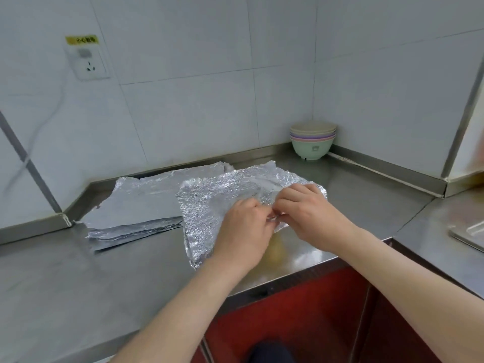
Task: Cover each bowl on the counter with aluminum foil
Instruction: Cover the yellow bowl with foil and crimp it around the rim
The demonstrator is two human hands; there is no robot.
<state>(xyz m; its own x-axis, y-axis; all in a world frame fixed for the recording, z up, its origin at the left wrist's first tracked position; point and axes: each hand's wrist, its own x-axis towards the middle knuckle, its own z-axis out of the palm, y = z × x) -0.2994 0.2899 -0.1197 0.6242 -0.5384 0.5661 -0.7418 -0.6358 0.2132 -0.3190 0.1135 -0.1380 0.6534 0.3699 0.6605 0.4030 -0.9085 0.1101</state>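
A crinkled sheet of aluminum foil (222, 195) is draped over a yellowish bowl (277, 251) near the counter's front edge; only a blurred part of the bowl shows under the foil's near edge. My left hand (243, 231) and my right hand (306, 208) meet at that near edge, and both pinch the foil between fingers and thumb. A stack of several pastel bowls (312, 141), green at the bottom, stands uncovered in the back corner.
A pile of flat foil sheets (136, 205) lies to the left on the steel counter (65, 279). A wall socket (89, 64) sits upper left. A sink rim (468, 235) shows at the right. Red cabinet doors (301, 318) are below.
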